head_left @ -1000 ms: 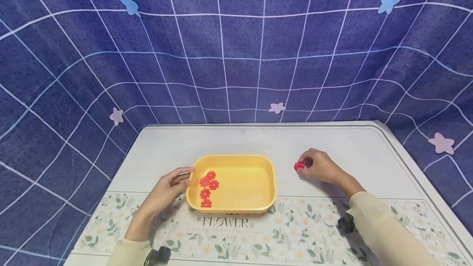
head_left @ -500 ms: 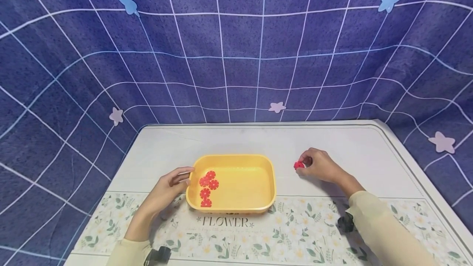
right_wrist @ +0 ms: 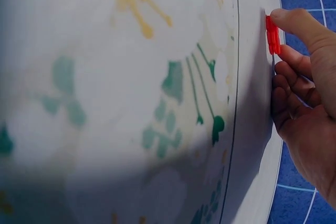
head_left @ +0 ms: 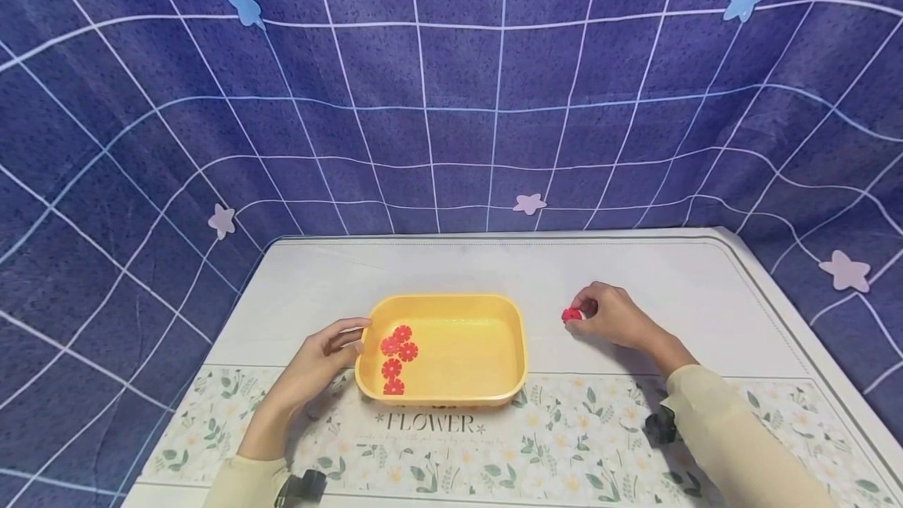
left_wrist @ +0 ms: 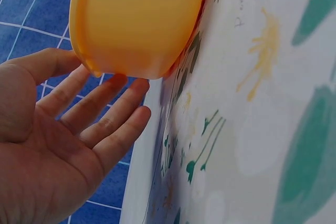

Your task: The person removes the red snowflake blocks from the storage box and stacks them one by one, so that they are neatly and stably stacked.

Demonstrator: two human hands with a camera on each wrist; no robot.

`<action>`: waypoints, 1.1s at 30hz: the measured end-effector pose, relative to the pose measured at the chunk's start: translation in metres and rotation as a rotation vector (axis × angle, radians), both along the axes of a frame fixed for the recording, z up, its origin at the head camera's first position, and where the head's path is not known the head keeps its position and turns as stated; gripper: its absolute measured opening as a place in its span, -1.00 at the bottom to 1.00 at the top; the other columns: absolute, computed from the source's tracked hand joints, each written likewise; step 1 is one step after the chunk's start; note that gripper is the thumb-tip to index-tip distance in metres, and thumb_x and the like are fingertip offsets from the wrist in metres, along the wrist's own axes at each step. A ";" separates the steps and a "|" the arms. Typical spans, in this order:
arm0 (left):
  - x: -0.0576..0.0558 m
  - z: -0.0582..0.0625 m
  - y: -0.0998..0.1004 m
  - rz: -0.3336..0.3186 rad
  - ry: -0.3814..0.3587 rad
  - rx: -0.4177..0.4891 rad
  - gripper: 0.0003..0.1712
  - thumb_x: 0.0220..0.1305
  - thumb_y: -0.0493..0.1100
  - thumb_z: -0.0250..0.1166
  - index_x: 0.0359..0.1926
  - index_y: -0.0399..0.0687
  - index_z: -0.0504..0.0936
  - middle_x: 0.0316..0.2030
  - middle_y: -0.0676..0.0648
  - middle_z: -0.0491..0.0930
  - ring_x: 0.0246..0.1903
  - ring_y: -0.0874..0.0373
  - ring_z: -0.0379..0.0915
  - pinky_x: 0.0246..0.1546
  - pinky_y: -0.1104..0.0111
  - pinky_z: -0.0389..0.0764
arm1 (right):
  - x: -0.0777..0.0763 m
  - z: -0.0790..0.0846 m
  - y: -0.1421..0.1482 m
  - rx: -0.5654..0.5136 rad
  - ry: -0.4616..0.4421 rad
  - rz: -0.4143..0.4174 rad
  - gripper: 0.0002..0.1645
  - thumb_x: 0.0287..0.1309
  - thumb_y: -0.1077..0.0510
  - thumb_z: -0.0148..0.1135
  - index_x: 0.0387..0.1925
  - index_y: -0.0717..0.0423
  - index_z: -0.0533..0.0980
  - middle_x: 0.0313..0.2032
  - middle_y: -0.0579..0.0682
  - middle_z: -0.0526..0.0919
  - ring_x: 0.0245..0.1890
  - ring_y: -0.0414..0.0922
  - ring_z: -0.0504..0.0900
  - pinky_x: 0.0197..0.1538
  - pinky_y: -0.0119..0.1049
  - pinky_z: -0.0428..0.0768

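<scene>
My left hand [head_left: 319, 363] rests against the left end of a yellow plastic tray [head_left: 466, 400]. In the left wrist view, its thumb meets the tray's rim and its fingers extend loosely along the outer wall. Several red notched, flower-shaped interlocking discs [head_left: 391, 369] lie inside the tray at its left side. Right of the tray, my right hand [head_left: 612, 320] pinches red interlocking discs [right_wrist: 272, 35] between thumb and index finger, low at the white tabletop. Edge-on in the right wrist view, they look like a thin layered stack; the other fingers curl beneath.
A white table mat [head_left: 451, 265] carries a floral band [head_left: 578, 445] with the word FLOWER along the front. Behind it and on both sides hangs a blue curtain [head_left: 458, 139] with white grid lines and stars. Dark straps with small devices sit at both wrists.
</scene>
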State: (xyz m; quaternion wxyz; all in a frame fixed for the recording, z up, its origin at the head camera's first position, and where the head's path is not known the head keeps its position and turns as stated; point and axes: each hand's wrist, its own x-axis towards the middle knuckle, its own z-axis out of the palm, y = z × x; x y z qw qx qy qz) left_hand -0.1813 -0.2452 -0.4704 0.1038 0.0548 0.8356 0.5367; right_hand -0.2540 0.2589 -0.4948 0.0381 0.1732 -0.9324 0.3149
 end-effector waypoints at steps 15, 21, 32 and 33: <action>0.000 0.000 0.000 0.003 -0.014 0.008 -0.48 0.52 -0.07 0.23 0.42 -0.01 0.45 0.40 -0.27 0.48 0.41 -0.22 0.42 0.33 0.14 0.62 | -0.001 0.007 0.004 -0.075 -0.058 -0.073 -0.75 0.24 -0.01 0.42 -0.21 0.09 0.70 -0.26 -0.01 0.74 -0.21 -0.13 0.65 -0.08 -0.32 0.62; 0.000 0.000 0.001 0.004 -0.012 0.002 -0.47 0.51 -0.06 0.24 0.42 -0.01 0.45 0.39 -0.26 0.50 0.41 -0.22 0.42 0.36 0.08 0.59 | -0.008 0.026 -0.001 -0.176 -0.069 -0.103 -0.66 0.41 -0.04 0.26 -0.05 0.13 0.69 -0.08 0.10 0.78 -0.01 0.03 0.70 0.09 -0.11 0.62; 0.000 0.000 0.000 -0.007 -0.006 0.011 -0.46 0.51 -0.07 0.24 0.43 -0.02 0.44 0.38 -0.27 0.50 0.38 -0.23 0.45 0.30 0.15 0.65 | -0.013 0.076 -0.045 -0.388 -0.107 0.041 -0.66 0.39 0.04 0.30 0.05 0.16 0.66 0.01 0.11 0.75 -0.06 -0.23 0.65 0.00 -0.45 0.64; -0.001 -0.001 0.000 -0.006 -0.008 0.012 -0.46 0.51 -0.06 0.24 0.42 -0.01 0.44 0.38 -0.27 0.50 0.38 -0.23 0.45 0.30 0.15 0.65 | -0.013 0.080 -0.051 -0.403 -0.111 0.064 -0.67 0.38 0.05 0.32 0.05 0.15 0.66 0.01 0.11 0.75 -0.03 -0.23 0.65 0.01 -0.45 0.65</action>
